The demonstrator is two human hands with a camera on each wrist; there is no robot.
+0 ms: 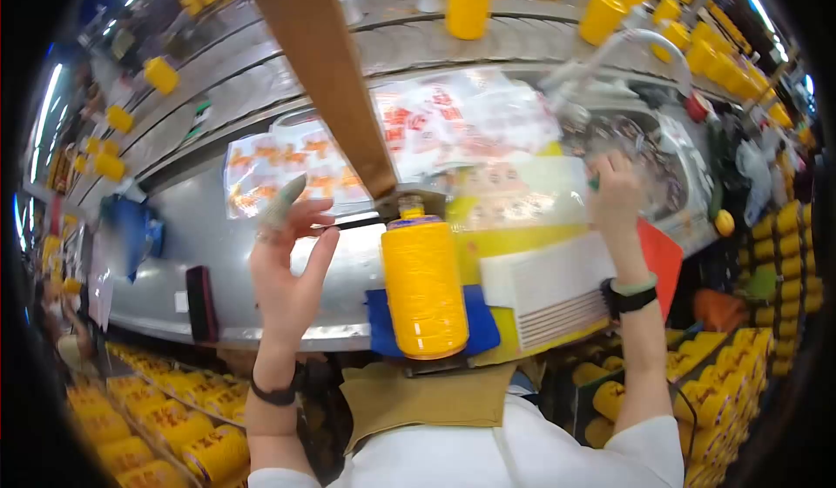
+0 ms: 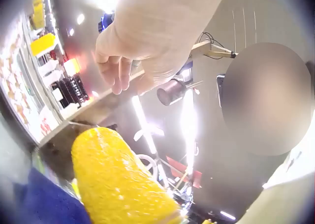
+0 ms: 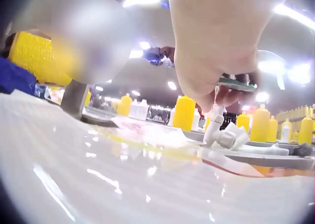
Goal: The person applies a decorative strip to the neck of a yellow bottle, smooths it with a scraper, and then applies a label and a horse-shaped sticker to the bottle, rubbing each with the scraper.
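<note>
A large yellow wrapped cylinder (image 1: 424, 288) with a narrow neck lies on a blue cloth (image 1: 483, 318), in front of the person; the left wrist view shows its textured yellow surface (image 2: 115, 179). Left of it, the left hand (image 1: 292, 244) is raised with thumb and fingers apart, holding nothing; a grey-green cover (image 1: 286, 201) is on one finger. In the left wrist view, the left hand (image 2: 147, 41) has loosely bent fingers. At the basin's near-left edge, the right hand (image 1: 616, 192) has its fingers curled round a small green item (image 3: 237, 84), whose exact kind cannot be told.
A wooden post (image 1: 326, 61) rises behind the cylinder. Printed plastic sheets (image 1: 514, 183) and a white pad (image 1: 557, 283) cover part of the metal counter (image 1: 209, 244). A basin (image 1: 692, 166) with dark contents is at right, a dark phone-like object (image 1: 201, 303) at left. Yellow cylinders (image 1: 470, 5) stand behind.
</note>
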